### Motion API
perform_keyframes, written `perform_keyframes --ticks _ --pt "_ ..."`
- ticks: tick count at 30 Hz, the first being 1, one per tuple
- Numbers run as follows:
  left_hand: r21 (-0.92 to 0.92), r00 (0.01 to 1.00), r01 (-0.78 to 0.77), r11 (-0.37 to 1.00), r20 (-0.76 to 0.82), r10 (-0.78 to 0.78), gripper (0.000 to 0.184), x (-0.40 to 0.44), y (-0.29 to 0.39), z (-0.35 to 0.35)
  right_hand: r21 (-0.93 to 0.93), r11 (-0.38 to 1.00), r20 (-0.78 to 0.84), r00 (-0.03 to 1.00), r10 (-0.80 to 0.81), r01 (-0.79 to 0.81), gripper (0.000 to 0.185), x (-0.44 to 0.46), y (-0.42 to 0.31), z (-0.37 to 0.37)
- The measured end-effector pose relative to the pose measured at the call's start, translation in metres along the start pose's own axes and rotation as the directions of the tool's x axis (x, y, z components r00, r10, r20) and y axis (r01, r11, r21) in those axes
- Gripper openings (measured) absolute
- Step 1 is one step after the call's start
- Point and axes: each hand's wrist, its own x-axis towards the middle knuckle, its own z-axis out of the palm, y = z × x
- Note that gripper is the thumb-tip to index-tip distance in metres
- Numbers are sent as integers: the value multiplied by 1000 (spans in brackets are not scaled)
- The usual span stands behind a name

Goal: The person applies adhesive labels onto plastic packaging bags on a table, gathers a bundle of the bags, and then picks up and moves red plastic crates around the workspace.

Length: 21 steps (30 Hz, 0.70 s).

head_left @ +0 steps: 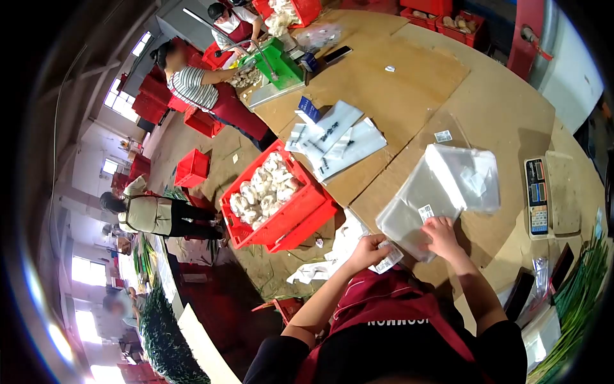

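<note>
Gripping white label (389, 259), L hand (367, 253) hides pt.; print illegible.

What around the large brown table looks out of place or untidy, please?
The crumpled white material beside the large brown table, near the left hand, looks untidy, because the clear plastic bags lie fairly flat. What it rests on is unclear.

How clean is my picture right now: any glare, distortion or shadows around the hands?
Head view: strong fisheye bending, with black corners; head view: windows at the left blown out; head view: pale glare on the clear bags; head view: dark shadow on the table beside the right hand.
</note>
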Motion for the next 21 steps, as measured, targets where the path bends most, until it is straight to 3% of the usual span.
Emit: perform_keyframes --ticks 3,8,10,11,12,13,14,15,16,17,18,19,20,21 --pt "-141 999 36 989 -35 -42 16 -1 -16 1 -11 1000 36 999 -24 25 11 -14 7 5" --pt "-80 999 35 996 7 -34 17 -1 -13 0 52 999 11 1000 8 -9 11 -16 21 18" --pt "12 998 51 999 -42 -51 15 2 -16 -2 82 993 82 994 74 -81 14 -16 28 16" --pt "58 996 17 998 -85 -12 17 5 -26 -3 219 966 89 988 124 -140 16 -17 34 15" --pt "85 991 44 995 -129 -33 18 8 -37 -3 388 854 95 936 338 -347 10 -13 31 3" --pt "186 981 -13 983 -190 49 16 7 -28 0 383 899 -195 933 303 -212 5 -14 45 2" --pt "167 974 9 986 -226 29 15 7 -26 2 436 854 -338 828 447 -283 3 -9 51 -16" --pt "57 983 77 995 -174 -66 14 7 -19 2 587 789 -512 674 533 -179 3 19 23 -59" --pt "-46 991 -50 998 -128 44 15 10 -31 2 423 845 -648 542 535 -328 5 21 21 -77" --pt "-112 996 -59 992 -74 50 15 11 -30 4 503 820 -650 505 567 -272 7 22 16 -84" --pt "-215 999 -36 976 8 38 17 11 -21 9 415 889 -626 648 433 -194 7 23 6 -87" --pt "-197 997 -68 978 21 73 17 14 -21 16 330 935 -564 767 306 -130 7 23 -6 -80" --pt "-180 994 -103 978 23 109 17 15 -22 22 494 862 -300 908 291 -113 7 19 -15 -63" --pt "-185 994 -93 978 34 101 17 16 -17 26 645 751 -21 979 201 -140 9 13 -22 -41"
